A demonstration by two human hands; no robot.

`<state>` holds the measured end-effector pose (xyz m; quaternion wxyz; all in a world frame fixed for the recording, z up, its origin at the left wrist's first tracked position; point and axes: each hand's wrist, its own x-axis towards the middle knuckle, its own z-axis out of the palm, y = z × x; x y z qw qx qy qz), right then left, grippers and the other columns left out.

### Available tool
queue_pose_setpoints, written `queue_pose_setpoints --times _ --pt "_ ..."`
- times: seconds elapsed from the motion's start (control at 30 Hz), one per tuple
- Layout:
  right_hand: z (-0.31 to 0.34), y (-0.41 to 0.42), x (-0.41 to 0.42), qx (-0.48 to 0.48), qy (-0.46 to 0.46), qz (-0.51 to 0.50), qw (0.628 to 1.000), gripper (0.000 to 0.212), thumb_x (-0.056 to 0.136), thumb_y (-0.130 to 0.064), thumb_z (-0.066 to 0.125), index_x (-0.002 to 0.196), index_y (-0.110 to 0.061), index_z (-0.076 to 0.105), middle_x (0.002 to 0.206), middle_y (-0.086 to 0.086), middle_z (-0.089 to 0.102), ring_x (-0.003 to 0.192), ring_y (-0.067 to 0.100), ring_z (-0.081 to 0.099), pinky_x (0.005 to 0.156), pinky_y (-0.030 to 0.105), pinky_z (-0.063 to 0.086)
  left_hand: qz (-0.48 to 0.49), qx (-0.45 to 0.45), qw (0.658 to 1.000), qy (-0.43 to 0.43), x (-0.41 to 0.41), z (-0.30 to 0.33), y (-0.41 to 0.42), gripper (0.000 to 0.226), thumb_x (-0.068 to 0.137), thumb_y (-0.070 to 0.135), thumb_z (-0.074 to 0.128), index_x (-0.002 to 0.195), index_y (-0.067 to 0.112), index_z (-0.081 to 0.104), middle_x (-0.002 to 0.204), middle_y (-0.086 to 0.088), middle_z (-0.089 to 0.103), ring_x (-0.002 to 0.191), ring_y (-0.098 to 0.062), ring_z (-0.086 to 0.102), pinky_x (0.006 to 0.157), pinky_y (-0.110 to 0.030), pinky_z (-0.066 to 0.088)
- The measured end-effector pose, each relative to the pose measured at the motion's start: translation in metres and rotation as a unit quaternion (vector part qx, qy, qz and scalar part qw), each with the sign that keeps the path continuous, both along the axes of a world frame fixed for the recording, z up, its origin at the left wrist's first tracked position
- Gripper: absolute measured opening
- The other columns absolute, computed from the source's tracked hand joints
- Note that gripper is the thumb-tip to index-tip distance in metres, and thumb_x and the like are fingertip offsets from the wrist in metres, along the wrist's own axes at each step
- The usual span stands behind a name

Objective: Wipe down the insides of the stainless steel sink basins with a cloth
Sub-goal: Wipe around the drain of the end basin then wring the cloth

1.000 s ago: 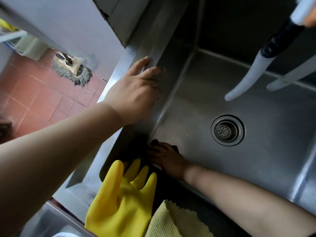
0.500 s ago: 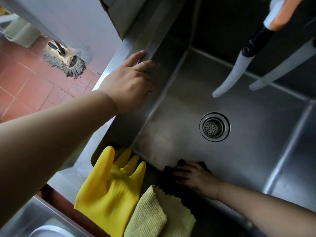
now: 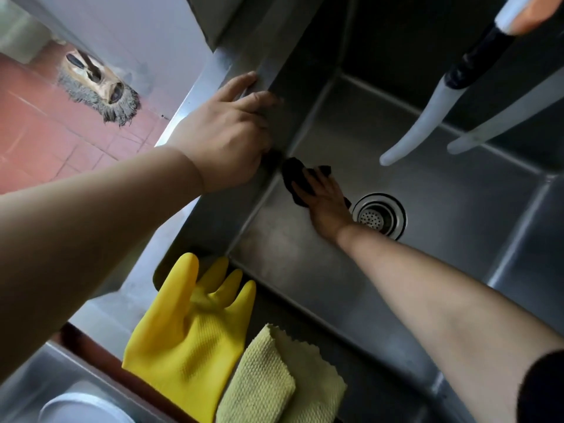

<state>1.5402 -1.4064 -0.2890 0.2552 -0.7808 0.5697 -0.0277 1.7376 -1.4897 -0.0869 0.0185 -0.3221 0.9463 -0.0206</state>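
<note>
Far to my left a mop head [image 3: 97,96] lay on the red tiled floor [image 3: 45,141], well apart from the work. My left hand [image 3: 225,138] rested on the sink's left rim [image 3: 241,62], fingers fairly straight over the edge and holding nothing, there to steady me. Below it, on the near ledge, a yellow rubber glove [image 3: 189,334] lay flat with a pale yellow cloth [image 3: 274,383] folded just beside it; neither was in use. Inside the basin [image 3: 442,224] my right hand [image 3: 326,206] pressed a dark cloth [image 3: 294,170] flat against the steel floor near the left wall, fingers spread and fairly straight on top of it, I think, though the shadow there made it hard to be sure. The drain strainer [image 3: 378,215] sat just beside my wrist. To the right two pale hoses [image 3: 427,117] hung over the basin without touching it. I judged the dark cloth soft, light and limp, likely to bunch if pinched, so a flat palm on its middle suited it best, while the steel under it looked smooth and probably slick
</note>
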Motion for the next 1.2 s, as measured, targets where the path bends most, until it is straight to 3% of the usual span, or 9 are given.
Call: queue_pose_setpoints --times 0.1,0.23,0.37,0.47,0.63,0.77,0.87,1.03,1.2 --pt "0.003 0.023 0.032 -0.016 -0.016 0.076 0.997 0.066 0.082 0.011 0.044 0.142 -0.018 0.041 0.153 0.016 0.026 0.142 0.040 0.018 0.115 0.041 0.001 -0.004 -0.005 1.000 0.002 0.001 0.000 0.001 0.032 0.085 0.011 0.042 0.086 0.010 0.074 0.095 -0.004 0.072 0.129 -0.022 0.047 0.115 -0.052 0.021" --pt "0.014 0.106 0.014 -0.025 -0.026 0.259 0.965 0.047 0.083 -0.008 0.044 0.126 -0.016 0.061 0.135 0.016 0.053 0.123 0.042 0.048 0.099 0.060 0.036 -0.001 0.002 1.000 -0.005 0.002 -0.001 0.001 0.040 0.090 0.017 0.034 0.089 0.012 0.073 0.103 -0.005 0.070 0.132 -0.020 0.045 0.115 -0.051 0.020" --pt "0.024 0.183 -0.048 0.040 0.061 0.320 0.945 0.062 0.078 -0.029 0.071 0.136 -0.029 0.050 0.146 0.006 0.042 0.135 0.029 0.031 0.105 0.052 0.033 -0.006 -0.006 1.000 0.008 0.002 0.000 0.003 0.038 0.090 0.015 0.037 0.089 0.009 0.074 0.105 -0.009 0.070 0.130 -0.022 0.047 0.115 -0.052 0.020" --pt "0.031 0.204 -0.099 0.029 0.120 0.338 0.933 0.057 0.083 -0.034 0.057 0.138 -0.034 0.045 0.147 0.001 0.041 0.135 0.026 0.037 0.116 0.046 0.017 -0.005 -0.014 1.000 0.014 0.002 0.002 0.005 0.038 0.090 0.015 0.038 0.088 0.006 0.074 0.105 -0.012 0.070 0.128 -0.025 0.049 0.115 -0.053 0.021" --pt "0.037 0.172 -0.131 0.064 0.164 0.225 0.958 0.071 0.076 -0.035 0.073 0.140 -0.030 0.044 0.146 0.006 0.042 0.134 0.029 0.038 0.113 0.037 0.004 -0.011 -0.018 1.000 0.013 0.001 0.002 0.006 0.038 0.089 0.015 0.037 0.086 0.006 0.074 0.104 -0.014 0.070 0.128 -0.027 0.049 0.114 -0.054 0.022" --pt "0.029 0.138 -0.117 0.071 0.167 0.044 0.982 0.071 0.096 -0.034 0.040 0.146 -0.032 -0.010 0.159 0.008 -0.008 0.139 0.020 -0.027 0.106 0.029 -0.031 -0.020 -0.020 1.000 0.011 0.001 -0.001 0.004 0.029 0.091 0.014 0.046 0.086 0.006 0.073 0.102 -0.013 0.071 0.128 -0.028 0.049 0.113 -0.056 0.023" --pt "0.025 0.137 -0.084 0.103 0.146 -0.024 0.984 0.072 0.096 -0.029 0.038 0.148 -0.030 -0.011 0.156 0.007 -0.021 0.131 0.021 -0.039 0.101 0.030 -0.035 -0.031 -0.035 0.999 0.006 0.002 -0.003 0.004 0.031 0.093 0.016 0.044 0.085 0.007 0.073 0.098 -0.012 0.071 0.127 -0.029 0.050 0.112 -0.056 0.025" --pt "0.036 0.197 -0.051 0.181 0.091 0.189 0.961 0.077 0.093 -0.010 0.044 0.151 -0.029 -0.005 0.146 0.001 -0.034 0.130 0.026 -0.041 0.100 0.037 -0.034 -0.064 -0.070 0.995 0.002 0.003 -0.002 0.014 0.030 0.092 0.012 0.044 0.084 0.005 0.072 0.096 -0.016 0.071 0.123 -0.033 0.052 0.112 -0.054 0.027" --pt "0.045 0.214 -0.099 0.212 0.138 0.248 0.935 0.079 0.092 -0.010 0.043 0.150 -0.033 -0.006 0.145 -0.003 -0.034 0.133 0.026 -0.037 0.100 0.037 -0.033 -0.203 -0.064 0.971 -0.113 -0.013 -0.006 0.021 0.021 0.073 0.005 0.064 0.091 0.008 0.074 0.108 -0.018 0.069 0.120 -0.035 0.055 0.108 -0.052 0.036"
